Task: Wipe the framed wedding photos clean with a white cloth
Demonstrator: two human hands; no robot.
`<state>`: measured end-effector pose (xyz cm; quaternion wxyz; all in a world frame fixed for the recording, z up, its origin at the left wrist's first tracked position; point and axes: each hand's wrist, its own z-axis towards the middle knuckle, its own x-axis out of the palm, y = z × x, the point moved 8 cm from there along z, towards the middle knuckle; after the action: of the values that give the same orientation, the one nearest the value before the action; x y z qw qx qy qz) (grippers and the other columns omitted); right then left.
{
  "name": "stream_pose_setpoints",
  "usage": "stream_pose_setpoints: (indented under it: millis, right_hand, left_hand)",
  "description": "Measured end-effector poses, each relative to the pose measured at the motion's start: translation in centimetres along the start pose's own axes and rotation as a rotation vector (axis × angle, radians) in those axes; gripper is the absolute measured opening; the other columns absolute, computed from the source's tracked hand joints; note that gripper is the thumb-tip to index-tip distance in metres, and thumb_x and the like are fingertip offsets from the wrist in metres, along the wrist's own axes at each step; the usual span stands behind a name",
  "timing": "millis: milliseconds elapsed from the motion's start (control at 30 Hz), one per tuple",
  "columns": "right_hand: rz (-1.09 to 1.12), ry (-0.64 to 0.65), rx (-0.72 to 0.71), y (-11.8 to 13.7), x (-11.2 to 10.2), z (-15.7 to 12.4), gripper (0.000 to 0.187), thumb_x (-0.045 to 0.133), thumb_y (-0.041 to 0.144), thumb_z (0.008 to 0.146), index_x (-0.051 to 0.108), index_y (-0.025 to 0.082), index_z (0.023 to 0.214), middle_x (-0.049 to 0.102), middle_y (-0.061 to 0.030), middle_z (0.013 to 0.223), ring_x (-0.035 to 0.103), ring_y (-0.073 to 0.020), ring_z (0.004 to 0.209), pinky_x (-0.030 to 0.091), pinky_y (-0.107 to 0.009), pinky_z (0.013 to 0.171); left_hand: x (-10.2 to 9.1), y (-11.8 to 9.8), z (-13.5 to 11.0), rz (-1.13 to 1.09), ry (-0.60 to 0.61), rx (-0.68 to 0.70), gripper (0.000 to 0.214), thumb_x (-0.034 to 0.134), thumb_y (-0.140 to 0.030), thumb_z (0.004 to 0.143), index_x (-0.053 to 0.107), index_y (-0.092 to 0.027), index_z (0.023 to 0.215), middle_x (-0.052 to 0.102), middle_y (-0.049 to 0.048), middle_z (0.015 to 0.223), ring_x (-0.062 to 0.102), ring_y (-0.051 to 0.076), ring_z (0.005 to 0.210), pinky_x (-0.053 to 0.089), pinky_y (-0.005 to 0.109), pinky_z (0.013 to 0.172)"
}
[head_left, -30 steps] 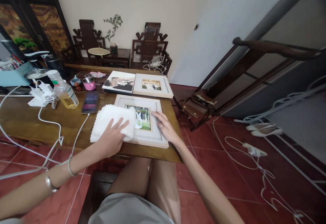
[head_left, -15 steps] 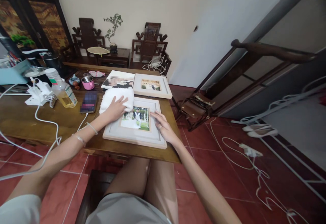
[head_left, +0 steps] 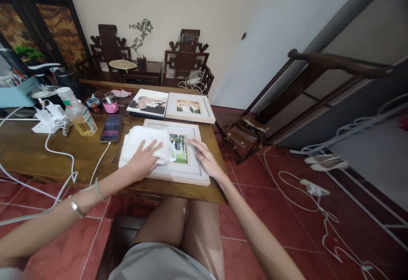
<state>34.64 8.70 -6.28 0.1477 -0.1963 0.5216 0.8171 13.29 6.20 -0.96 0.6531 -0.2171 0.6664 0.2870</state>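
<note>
My left hand [head_left: 146, 157] lies flat with spread fingers on a folded white towel [head_left: 135, 142], pressing it onto the left part of a white picture frame [head_left: 191, 173]. The towel covers the left side of the frame and part of its photo [head_left: 181, 148], and hangs over onto the table. At the frame's right side rests my right hand [head_left: 205, 159], fingers stretched out and touching the border beside the photo. A second white frame [head_left: 207, 109] with a photo and a square photo print [head_left: 149, 101] lie just behind.
On the wooden table [head_left: 86, 154], left of the towel, lie a phone [head_left: 111, 128] on a charging cable, a bottle [head_left: 81, 116], a pink cup [head_left: 110, 105] and a white power strip [head_left: 47, 120]. A wooden chair with a brown bag [head_left: 242, 135] stands to the right.
My left hand has slid the towel toward me, down the left part of the frame, so it now covers the photo's left part. My right hand has stayed in place.
</note>
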Motion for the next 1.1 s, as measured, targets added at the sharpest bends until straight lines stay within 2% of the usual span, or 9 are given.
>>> stream_pose_setpoints:
  millis: [167,300,433,633,700,767,867,967,1100]
  right_hand:
    - [0.005,0.012,0.019,-0.2,0.1,-0.1,0.054,0.045,0.016,0.08,0.057,0.03,0.13,0.05,-0.0009,0.143,0.03,-0.024,0.142,0.017,-0.053,0.119]
    - [0.004,0.019,0.034,-0.4,0.1,-0.1,0.054,0.046,0.016,0.08,0.057,0.031,0.13,0.05,-0.0002,0.144,0.03,-0.0239,0.142,0.017,-0.053,0.12]
    - [0.007,0.012,0.021,-0.4,0.0,0.0,0.054,0.046,0.016,0.079,0.057,0.03,0.13,0.051,-0.0005,0.143,0.031,-0.0243,0.142,0.018,-0.053,0.119]
    - [-0.021,-0.003,-0.037,-0.2,0.0,0.0,0.048,0.047,0.022,0.085,0.056,0.029,0.132,0.051,-0.0026,0.144,0.033,-0.0249,0.141,0.021,-0.054,0.118]
    - [-0.038,-0.011,-0.036,-0.3,0.0,0.0,0.045,0.046,0.026,0.089,0.056,0.028,0.132,0.051,-0.0043,0.144,0.034,-0.0247,0.14,0.022,-0.054,0.118]
    - [-0.046,-0.013,-0.038,-0.3,0.1,0.0,0.043,0.046,0.03,0.09,0.056,0.027,0.132,0.052,-0.0048,0.143,0.035,-0.0249,0.139,0.022,-0.055,0.118]
    - [-0.044,-0.005,-0.045,-0.4,0.1,0.0,0.043,0.047,0.032,0.091,0.056,0.029,0.132,0.052,-0.0042,0.143,0.035,-0.0256,0.139,0.022,-0.055,0.118]
    - [-0.039,0.003,-0.049,-0.4,0.1,-0.1,0.043,0.047,0.031,0.091,0.055,0.029,0.133,0.052,-0.0045,0.143,0.034,-0.0253,0.14,0.022,-0.055,0.118]
    - [-0.047,0.011,-0.043,-0.5,0.1,-0.2,0.045,0.045,0.027,0.09,0.055,0.028,0.134,0.051,-0.0049,0.143,0.034,-0.0244,0.14,0.021,-0.054,0.118]
  left_hand:
    - [-0.8,4.3,5.4,0.029,-0.065,-0.09,0.028,0.046,-0.021,0.097,0.066,-0.017,0.115,0.033,0.0121,0.154,0.027,0.032,0.143,0.025,0.059,0.112]
    - [-0.8,5.6,6.9,0.042,-0.069,-0.098,0.029,0.043,-0.017,0.097,0.066,-0.012,0.112,0.034,0.0152,0.153,0.027,0.035,0.142,0.024,0.061,0.111]
    - [0.0,3.7,4.5,0.042,0.003,-0.059,0.026,0.047,-0.017,0.093,0.07,-0.015,0.107,0.038,0.0153,0.15,0.031,0.036,0.14,0.025,0.063,0.11]
    - [-0.6,-2.6,-2.5,0.054,0.116,0.013,0.023,0.057,-0.014,0.082,0.072,-0.02,0.098,0.041,0.0148,0.149,0.036,0.039,0.138,0.035,0.061,0.104]
    - [-0.9,-4.0,-3.5,0.05,0.113,0.025,0.026,0.056,-0.015,0.083,0.071,-0.023,0.103,0.041,0.0128,0.149,0.036,0.037,0.138,0.038,0.059,0.103]
    - [-0.9,-4.2,-3.4,0.031,0.089,0.002,0.026,0.053,-0.017,0.087,0.07,-0.024,0.106,0.04,0.0114,0.15,0.035,0.036,0.139,0.037,0.059,0.104]
    - [-0.3,-2.3,-1.2,0.03,0.059,-0.057,0.025,0.05,-0.02,0.092,0.071,-0.02,0.104,0.038,0.0127,0.151,0.032,0.037,0.14,0.031,0.061,0.108]
    - [0.3,1.2,2.3,0.053,0.03,-0.12,0.024,0.051,-0.022,0.093,0.071,-0.017,0.106,0.033,0.0139,0.153,0.026,0.038,0.142,0.024,0.062,0.111]
    - [-0.6,5.3,6.4,0.066,-0.065,-0.15,0.029,0.046,-0.022,0.096,0.064,-0.014,0.117,0.028,0.0147,0.155,0.022,0.035,0.144,0.021,0.059,0.113]
